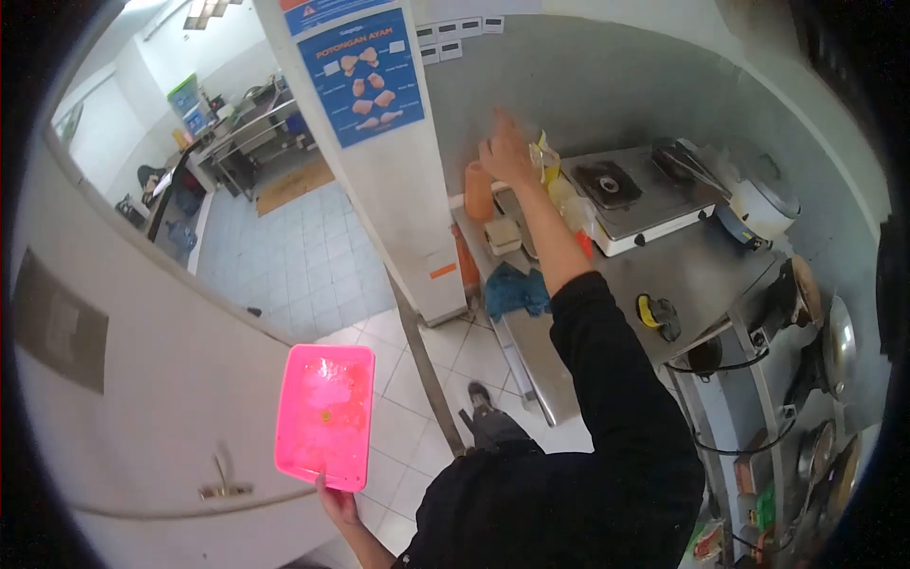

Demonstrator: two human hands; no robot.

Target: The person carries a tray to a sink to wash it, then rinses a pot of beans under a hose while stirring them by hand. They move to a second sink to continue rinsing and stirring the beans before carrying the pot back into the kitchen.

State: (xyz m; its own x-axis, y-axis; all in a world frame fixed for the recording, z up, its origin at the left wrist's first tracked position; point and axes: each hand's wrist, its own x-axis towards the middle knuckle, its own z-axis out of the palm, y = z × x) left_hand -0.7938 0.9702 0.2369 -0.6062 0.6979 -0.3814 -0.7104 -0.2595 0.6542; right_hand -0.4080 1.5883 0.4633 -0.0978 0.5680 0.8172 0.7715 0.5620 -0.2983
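My left hand (338, 503) grips the near edge of a bright pink plastic tray (296, 408). The tray's inside looks shiny and wet, with a small yellowish spot near its middle. My right hand (507, 154) is stretched out over the far end of the steel table, its index finger extended toward the grey wall and nothing visible in it. Just left of that hand is an orange bottle (479, 194). A yellow-and-white packet (544, 159) lies close on its right. Below my right forearm are a beige block-like item (503, 236) and a dark teal cloth (512, 289).
A gas stove (654, 194) and a white rice cooker (761, 204) stand on the steel table (607, 365). A yellow-and-black object (658, 316) lies nearer. Pans (840, 346) hang at the right. A pillar (379, 190) and a white door (180, 398) flank the doorway.
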